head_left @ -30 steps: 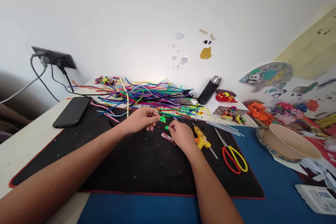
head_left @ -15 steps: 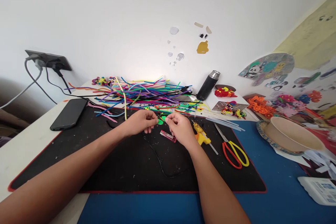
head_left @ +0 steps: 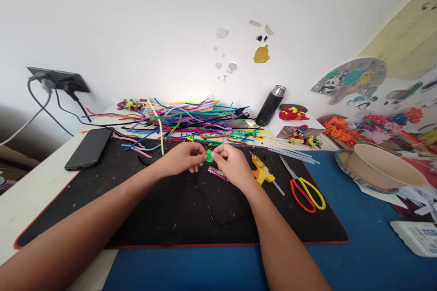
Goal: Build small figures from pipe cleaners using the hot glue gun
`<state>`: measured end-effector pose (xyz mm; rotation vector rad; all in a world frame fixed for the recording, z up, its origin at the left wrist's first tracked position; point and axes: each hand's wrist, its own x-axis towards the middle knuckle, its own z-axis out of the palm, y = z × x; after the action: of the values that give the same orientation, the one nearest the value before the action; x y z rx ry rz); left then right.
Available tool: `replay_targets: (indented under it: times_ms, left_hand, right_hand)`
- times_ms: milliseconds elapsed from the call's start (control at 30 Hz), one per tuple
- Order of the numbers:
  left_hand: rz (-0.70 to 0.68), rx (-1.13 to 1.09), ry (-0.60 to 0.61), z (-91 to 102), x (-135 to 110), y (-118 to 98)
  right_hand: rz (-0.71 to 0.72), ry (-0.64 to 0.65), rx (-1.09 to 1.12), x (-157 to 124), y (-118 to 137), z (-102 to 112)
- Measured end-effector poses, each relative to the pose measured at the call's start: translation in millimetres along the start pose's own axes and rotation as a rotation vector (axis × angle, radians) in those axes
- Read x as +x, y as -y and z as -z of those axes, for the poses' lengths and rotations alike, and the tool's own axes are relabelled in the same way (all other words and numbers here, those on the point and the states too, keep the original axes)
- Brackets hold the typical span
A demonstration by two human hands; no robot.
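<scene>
My left hand and my right hand meet over the black mat, fingers pinched together. Between the fingertips sits a small bright green pipe-cleaner piece, and both hands grip it. Just below them on the mat lies a pink lighter. A big heap of coloured pipe cleaners lies right behind the hands.
A yellow glue gun and red-and-yellow scissors lie right of my right hand. A black phone rests at the mat's left, a black flask by the wall, a paper bowl and finished pipe-cleaner flowers at the right.
My right hand has risen from the mat by the lighter and come together with my left hand at the green piece. The camera has tilted slightly down.
</scene>
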<state>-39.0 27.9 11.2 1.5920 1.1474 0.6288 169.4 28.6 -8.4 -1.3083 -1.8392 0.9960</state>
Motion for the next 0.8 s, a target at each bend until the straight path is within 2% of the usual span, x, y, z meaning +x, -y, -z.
replay_targets:
  times_ms: [200,500,800]
  left_hand:
    - [0.004,-0.031,-0.019,-2.0,2.5,3.5]
    - [0.102,-0.323,-0.078,-6.4,4.9,5.4]
    - [0.106,-0.374,-0.098,-9.9,4.6,6.2]
  right_hand:
    - [0.002,0.005,0.002,-1.4,3.7,0.1]
    - [0.012,0.002,0.006,-2.1,5.3,0.3]
    - [-0.001,0.021,-0.024,-2.0,5.5,0.4]
